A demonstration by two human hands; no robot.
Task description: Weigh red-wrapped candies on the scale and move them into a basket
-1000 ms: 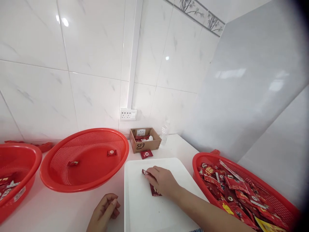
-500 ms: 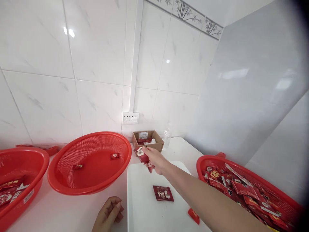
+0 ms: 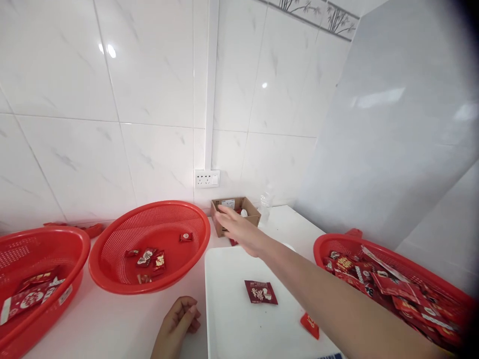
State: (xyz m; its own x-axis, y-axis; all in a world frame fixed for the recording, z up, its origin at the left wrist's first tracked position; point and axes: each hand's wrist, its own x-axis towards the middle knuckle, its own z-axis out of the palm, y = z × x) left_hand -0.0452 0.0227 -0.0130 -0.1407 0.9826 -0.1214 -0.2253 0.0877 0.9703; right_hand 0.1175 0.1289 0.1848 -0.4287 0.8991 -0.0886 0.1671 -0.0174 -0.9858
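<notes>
My right hand (image 3: 237,227) reaches over the far end of the white tray (image 3: 224,324), beside a small cardboard box (image 3: 254,214). Its fingers are stretched out with nothing visible in them. Below the hand, part of a red packet (image 3: 233,242) shows. On the tray lie a dark red packet (image 3: 261,292) with white print and a brighter red one (image 3: 310,325) near my forearm. My left hand (image 3: 177,321) rests on the table left of the tray, its fingers curled in and empty. In the middle red basket (image 3: 112,279) several small red packets (image 3: 146,257) lie scattered.
Another red basket (image 3: 77,264) with packets stands at the left. At the right, a red basket (image 3: 321,244) is heaped with red packets. A clear plastic bottle (image 3: 266,202) stands behind the cardboard box, near the tiled wall with a socket (image 3: 207,178).
My right hand has let go of the red packets it held, and its fingers have opened. More packets now lie in the middle basket. My left hand stays curled on the table.
</notes>
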